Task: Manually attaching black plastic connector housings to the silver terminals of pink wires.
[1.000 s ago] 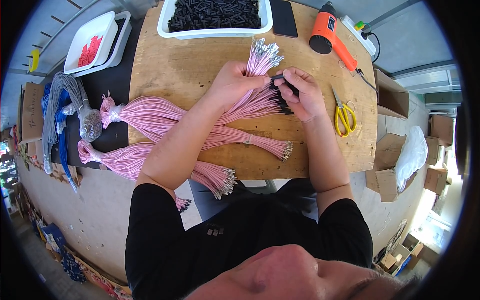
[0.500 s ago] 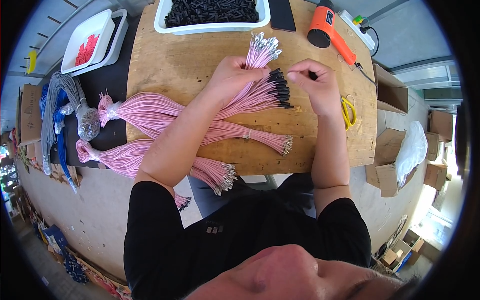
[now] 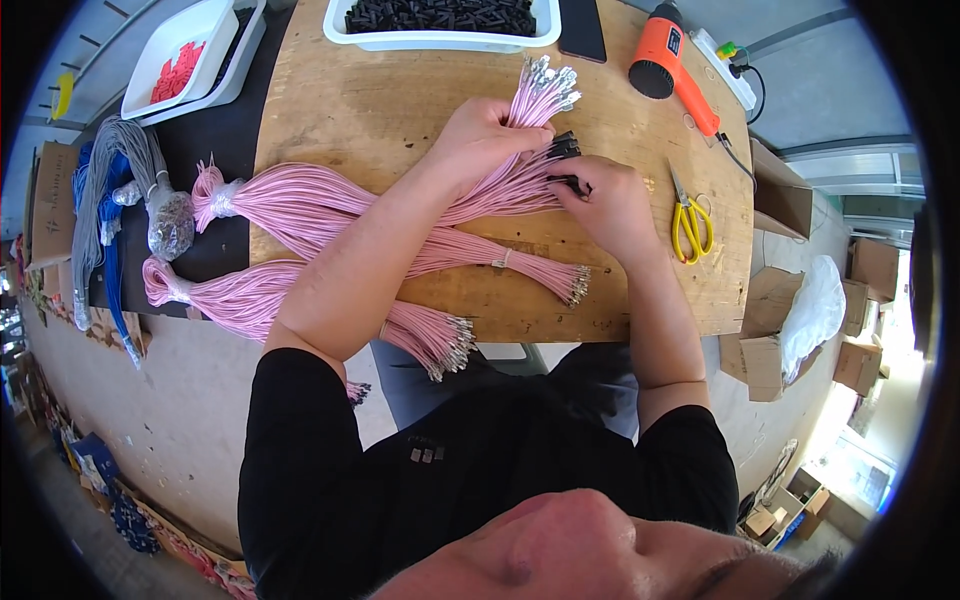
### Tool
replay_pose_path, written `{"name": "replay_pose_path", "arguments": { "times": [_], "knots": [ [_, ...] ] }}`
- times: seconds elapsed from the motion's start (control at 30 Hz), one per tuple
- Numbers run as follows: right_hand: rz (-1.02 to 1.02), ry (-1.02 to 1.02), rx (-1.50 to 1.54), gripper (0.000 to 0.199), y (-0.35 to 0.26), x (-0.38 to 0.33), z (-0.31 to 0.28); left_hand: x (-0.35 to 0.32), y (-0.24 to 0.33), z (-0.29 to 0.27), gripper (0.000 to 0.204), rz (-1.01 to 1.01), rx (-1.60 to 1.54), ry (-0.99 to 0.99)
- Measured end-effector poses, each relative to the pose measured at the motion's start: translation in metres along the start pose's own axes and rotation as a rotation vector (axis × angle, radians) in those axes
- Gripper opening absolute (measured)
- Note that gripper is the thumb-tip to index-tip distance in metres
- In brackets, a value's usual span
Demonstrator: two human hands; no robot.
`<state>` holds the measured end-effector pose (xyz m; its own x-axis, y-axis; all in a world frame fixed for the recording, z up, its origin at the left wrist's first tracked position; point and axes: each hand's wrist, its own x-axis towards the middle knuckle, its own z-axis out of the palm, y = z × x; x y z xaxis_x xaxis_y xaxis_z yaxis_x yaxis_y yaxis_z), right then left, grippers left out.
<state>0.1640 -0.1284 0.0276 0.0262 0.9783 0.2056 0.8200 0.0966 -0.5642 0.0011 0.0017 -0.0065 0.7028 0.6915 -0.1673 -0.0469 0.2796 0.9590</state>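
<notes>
My left hand is closed round a bundle of pink wires, whose bare metal terminals fan out above the fist. Below that fist, other wires of the bundle end in black sleeves. My right hand pinches at these ends, its thumb and fingertips on a black sleeve; part of the sleeved row is hidden behind the fingers. Under my left forearm lie a thick pink wire hank and a second hank. Their terminal ends point right.
A white tray of black sleeves stands at the far edge, beside a dark flat phone-like slab. An orange heat gun and yellow-handled scissors lie right. Left are grey wires, blue wires and a tray of red pieces.
My right hand has come left and down onto the sleeved wire ends, pinching there. The scissors now show fully. My left hand keeps its hold; the whole view has shifted slightly.
</notes>
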Motion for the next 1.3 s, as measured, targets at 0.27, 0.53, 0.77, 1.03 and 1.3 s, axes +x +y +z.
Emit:
{"name": "replay_pose_path", "arguments": {
  "times": [0.27,0.53,0.77,1.03,1.3],
  "knots": [
    [-0.11,0.057,-0.017,0.014,0.01,0.001,0.006,0.003,-0.004,-0.001,0.02,0.006,0.026,0.005],
    [0.359,0.175,1.055,0.004,0.033,0.006,-0.015,0.002,-0.003,-0.001,0.024,0.009,-0.023,-0.026],
    [0.543,0.175,1.637,0.011,0.042,0.036,-0.027,-0.002,0.003,0.0,0.029,-0.019,-0.129,-0.053],
    [0.441,0.089,1.436,0.016,0.038,0.041,-0.001,-0.006,0.01,0.004,0.023,-0.045,-0.148,0.005],
    [0.434,0.12,1.178,0.015,0.028,0.041,0.006,-0.004,0.006,0.003,0.024,-0.008,-0.016,-0.02]
  ]
}}
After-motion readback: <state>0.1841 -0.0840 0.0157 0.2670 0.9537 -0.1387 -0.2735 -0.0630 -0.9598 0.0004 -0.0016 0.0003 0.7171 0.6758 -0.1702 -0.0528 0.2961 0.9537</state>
